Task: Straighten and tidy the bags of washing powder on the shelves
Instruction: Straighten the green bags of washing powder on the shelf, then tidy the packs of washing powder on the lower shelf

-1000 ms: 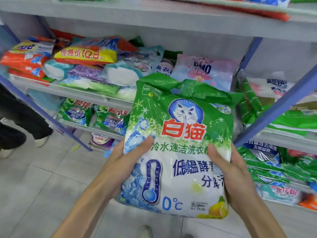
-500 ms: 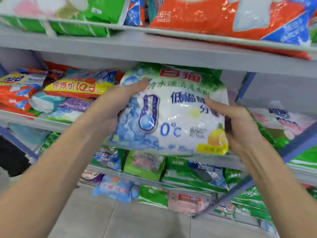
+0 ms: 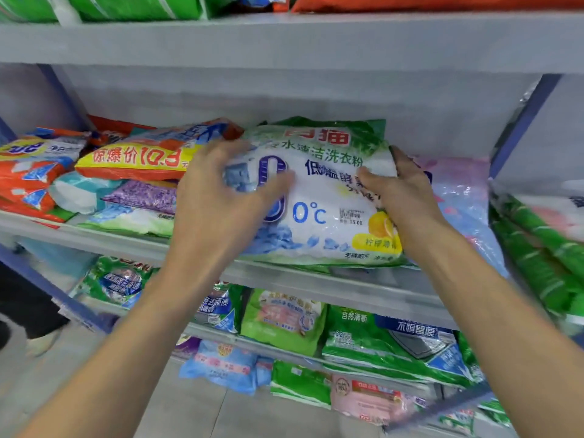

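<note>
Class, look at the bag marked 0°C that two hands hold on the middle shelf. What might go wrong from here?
1. The 0°C bag lies right at the front edge of the shelf. If the left hand and right hand let go now, it may slide off.
2. Pushing it sideways might knock the yellow bag off its uneven pile.

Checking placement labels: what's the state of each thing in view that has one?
0°C bag: flat on the middle shelf, front up.
left hand: grips its left side, thumb on top.
right hand: grips its right edge, thumb on top.
yellow bag: lying atop the left pile.
pink bag: lying right of the 0°C bag.
</note>
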